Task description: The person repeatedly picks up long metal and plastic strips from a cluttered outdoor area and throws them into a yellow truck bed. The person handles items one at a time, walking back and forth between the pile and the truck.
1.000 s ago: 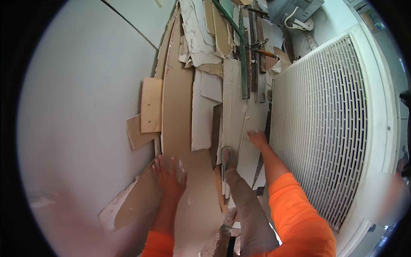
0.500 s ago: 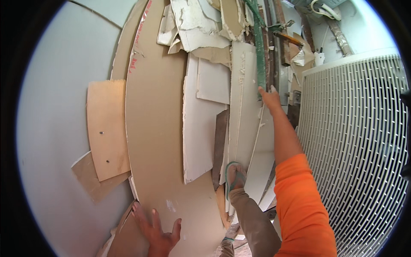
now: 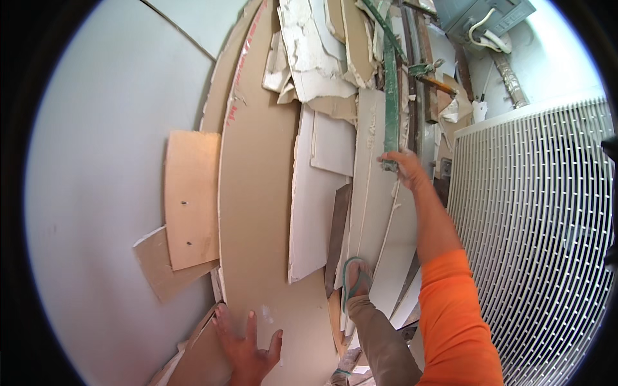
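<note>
The right hand (image 3: 404, 166) is closed around the lower end of a green bar (image 3: 390, 83) that runs up over a heap of broken boards, while the left hand (image 3: 248, 344) lies flat with fingers spread on the long brown board (image 3: 257, 212). Since half a second ago the left hand has slid further onto that board, and the right keeps its hold on the bar; red marks run along the board's upper left edge

Right hand (image 3: 404, 165) seemingly grips green bar (image 3: 390, 96); left hand (image 3: 248, 344) flat on board (image 3: 257, 212).
</note>
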Tool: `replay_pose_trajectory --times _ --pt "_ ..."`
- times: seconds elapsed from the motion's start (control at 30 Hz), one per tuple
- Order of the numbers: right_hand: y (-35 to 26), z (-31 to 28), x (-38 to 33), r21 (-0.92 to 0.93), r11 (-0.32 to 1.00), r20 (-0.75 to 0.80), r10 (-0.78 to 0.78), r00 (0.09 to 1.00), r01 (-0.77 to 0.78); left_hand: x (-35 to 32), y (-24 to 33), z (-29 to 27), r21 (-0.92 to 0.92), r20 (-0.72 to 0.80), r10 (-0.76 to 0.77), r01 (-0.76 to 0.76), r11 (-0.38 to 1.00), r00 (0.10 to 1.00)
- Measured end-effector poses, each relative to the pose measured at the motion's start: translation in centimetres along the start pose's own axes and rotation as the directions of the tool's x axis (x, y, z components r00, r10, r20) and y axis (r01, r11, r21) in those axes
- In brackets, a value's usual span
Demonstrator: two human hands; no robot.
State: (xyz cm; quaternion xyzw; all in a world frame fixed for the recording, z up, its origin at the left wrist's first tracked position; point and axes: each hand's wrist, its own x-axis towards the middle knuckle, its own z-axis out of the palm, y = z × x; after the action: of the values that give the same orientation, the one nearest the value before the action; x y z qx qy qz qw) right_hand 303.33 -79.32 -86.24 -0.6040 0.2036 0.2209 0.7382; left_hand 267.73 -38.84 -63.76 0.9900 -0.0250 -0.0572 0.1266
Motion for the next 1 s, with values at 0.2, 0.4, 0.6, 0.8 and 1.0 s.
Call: replay_pose_trajectory --times 0.2,0.4,0.6,0.8,1.0 --pt "-0.7 3.9 -2.5 0.136 0.99 -0.031 -0.025 0.999 0.029 0.2 0.2 -0.2 -0.008 -0.012 -0.013 0.013 1.0 1.0" --pt "0.6 6.4 -2.6 0.336 0.925 -0.034 -0.18 0.983 0.181 0.4 0.4 0.0 0.022 -0.017 -0.023 0.024 0.999 1.0" --pt "2.9 8.1 -9.7 0.259 0.951 -0.098 -0.151 0.984 0.172 0.6 0.8 -0.7 0.009 -0.026 -0.027 0.027 1.0 0.999" --pt "1.4 10.8 -21.0 0.262 0.915 -0.062 -0.301 0.952 0.306 0.3 0.7 -1.4 -0.033 -0.061 0.037 -0.039 0.999 0.997" --pt "-5.2 15.4 -41.5 0.243 0.92 0.022 -0.323 0.946 0.308 -2.3 3.7 -9.3 -0.115 -0.054 0.091 -0.097 0.989 0.994"
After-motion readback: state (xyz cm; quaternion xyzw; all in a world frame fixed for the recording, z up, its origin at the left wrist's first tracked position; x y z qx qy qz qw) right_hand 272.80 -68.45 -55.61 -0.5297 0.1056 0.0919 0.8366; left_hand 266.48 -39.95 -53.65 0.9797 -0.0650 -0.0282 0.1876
